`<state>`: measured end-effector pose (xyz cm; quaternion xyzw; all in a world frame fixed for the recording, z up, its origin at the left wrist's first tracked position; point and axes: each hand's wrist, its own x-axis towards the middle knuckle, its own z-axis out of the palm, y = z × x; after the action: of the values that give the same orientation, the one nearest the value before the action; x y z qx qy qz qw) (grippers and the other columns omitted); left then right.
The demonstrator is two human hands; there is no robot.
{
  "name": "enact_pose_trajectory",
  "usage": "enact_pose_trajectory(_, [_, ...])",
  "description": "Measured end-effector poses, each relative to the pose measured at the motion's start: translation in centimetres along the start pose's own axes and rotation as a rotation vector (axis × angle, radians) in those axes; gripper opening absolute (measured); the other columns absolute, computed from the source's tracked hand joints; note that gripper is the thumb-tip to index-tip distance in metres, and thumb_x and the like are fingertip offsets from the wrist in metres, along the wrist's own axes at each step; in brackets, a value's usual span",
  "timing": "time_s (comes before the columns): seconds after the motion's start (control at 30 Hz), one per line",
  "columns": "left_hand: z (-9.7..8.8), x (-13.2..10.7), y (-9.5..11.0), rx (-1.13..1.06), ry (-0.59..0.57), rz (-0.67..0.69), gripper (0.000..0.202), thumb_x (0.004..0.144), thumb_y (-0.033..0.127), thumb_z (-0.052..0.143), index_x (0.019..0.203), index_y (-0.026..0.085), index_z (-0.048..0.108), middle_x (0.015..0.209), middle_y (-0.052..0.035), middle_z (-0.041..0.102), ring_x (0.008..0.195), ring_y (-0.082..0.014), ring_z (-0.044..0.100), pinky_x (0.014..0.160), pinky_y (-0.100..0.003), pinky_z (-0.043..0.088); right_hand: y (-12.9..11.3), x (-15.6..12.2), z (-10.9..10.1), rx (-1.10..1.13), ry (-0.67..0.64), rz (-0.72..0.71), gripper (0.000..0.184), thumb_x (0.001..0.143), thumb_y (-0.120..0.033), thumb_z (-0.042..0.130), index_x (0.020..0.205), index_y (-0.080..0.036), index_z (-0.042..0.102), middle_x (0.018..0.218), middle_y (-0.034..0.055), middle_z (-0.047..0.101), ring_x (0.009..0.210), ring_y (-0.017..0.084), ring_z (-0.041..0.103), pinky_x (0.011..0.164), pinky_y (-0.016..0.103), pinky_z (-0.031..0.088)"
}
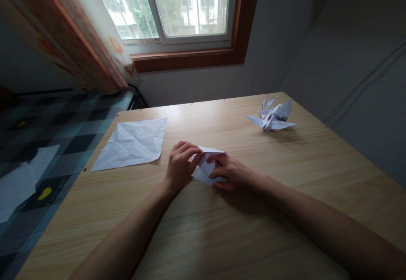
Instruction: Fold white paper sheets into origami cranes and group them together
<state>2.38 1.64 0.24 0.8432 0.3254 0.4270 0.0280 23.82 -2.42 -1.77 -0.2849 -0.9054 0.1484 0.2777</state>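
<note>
A small folded sheet of white paper (pixel 205 169) lies on the wooden table between my two hands. My left hand (pixel 181 161) pinches its upper left edge between thumb and fingers. From the right, my right hand (pixel 230 172) grips the paper's right side with bent fingers, which cover part of it. Farther back on the right sit folded paper cranes (pixel 269 117), close together with their wings spread. To the left lies a creased, unfolded sheet of white paper (pixel 136 140).
The wooden table (pixel 203 237) reaches toward the wall below a barred window (pixel 190 9). On the left, a bed with a checked cover (pixel 19 246) holds loose white paper (pixel 19 182). A patterned curtain (pixel 79 30) hangs above it.
</note>
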Motion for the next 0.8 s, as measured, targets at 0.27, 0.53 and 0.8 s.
enact_pose_trajectory(0.27, [0.1, -0.5, -0.1, 0.046, -0.117, -0.045, 0.015, 0.09, 0.028, 0.056, 0.092, 0.022, 0.07, 0.089, -0.0058, 0.07, 0.086, -0.0204, 0.058, 0.08, -0.037, 0.047, 0.1, 0.1, 0.4, -0.096, 0.027, -0.076, 0.013, 0.08, -0.027, 0.068, 0.09, -0.02, 0.068, 0.12, 0.0123, 0.059, 0.098, 0.023, 0.058, 0.086, 0.039, 0.05])
enact_pose_trajectory(0.53, [0.0, -0.4, -0.3, -0.035, -0.084, -0.069, 0.019, 0.092, 0.03, 0.056, 0.09, 0.022, 0.074, 0.083, -0.005, 0.072, 0.081, -0.019, 0.059, 0.077, -0.035, 0.05, -1.2, 0.1, 0.0, -0.2, 0.669, -0.053, 0.022, 0.081, -0.037, 0.072, 0.085, -0.021, 0.059, 0.083, 0.0052, 0.059, 0.076, 0.019, 0.055, 0.069, 0.033, 0.048])
enact_pose_trajectory(0.8, [0.1, -0.7, -0.6, -0.063, -0.156, 0.005, 0.015, 0.09, 0.03, 0.061, 0.095, 0.025, 0.074, 0.091, -0.0035, 0.076, 0.086, -0.0189, 0.063, 0.082, -0.037, 0.048, -0.7, 0.8, -0.4, -0.203, 0.548, 0.027, 0.005, 0.09, -0.027, 0.063, 0.089, -0.025, 0.067, 0.09, 0.0029, 0.071, 0.09, 0.02, 0.059, 0.083, 0.037, 0.042])
